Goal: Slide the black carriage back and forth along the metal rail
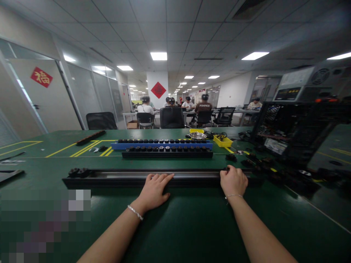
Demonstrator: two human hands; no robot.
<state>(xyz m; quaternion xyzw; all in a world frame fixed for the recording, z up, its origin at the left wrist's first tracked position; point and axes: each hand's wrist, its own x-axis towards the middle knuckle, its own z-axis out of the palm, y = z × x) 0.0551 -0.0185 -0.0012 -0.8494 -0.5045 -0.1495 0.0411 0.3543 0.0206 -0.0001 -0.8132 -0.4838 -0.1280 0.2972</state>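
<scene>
A long black rail with a metal channel [115, 177] lies across the green table [192, 226] in front of me. My left hand [154, 190] rests on its near edge, fingers stretched out flat and together. My right hand [233, 180] is curled over the rail further right, fingers wrapped on it. Small black parts [78, 171] sit on the rail's left end.
Behind the rail lie a black strip [167, 153] and a blue strip [161, 145] carrying rows of small black pieces. A metal bowl [197, 135], yellow trays [222, 141] and an open computer case [296, 128] stand at the right. Several people sit at desks far behind.
</scene>
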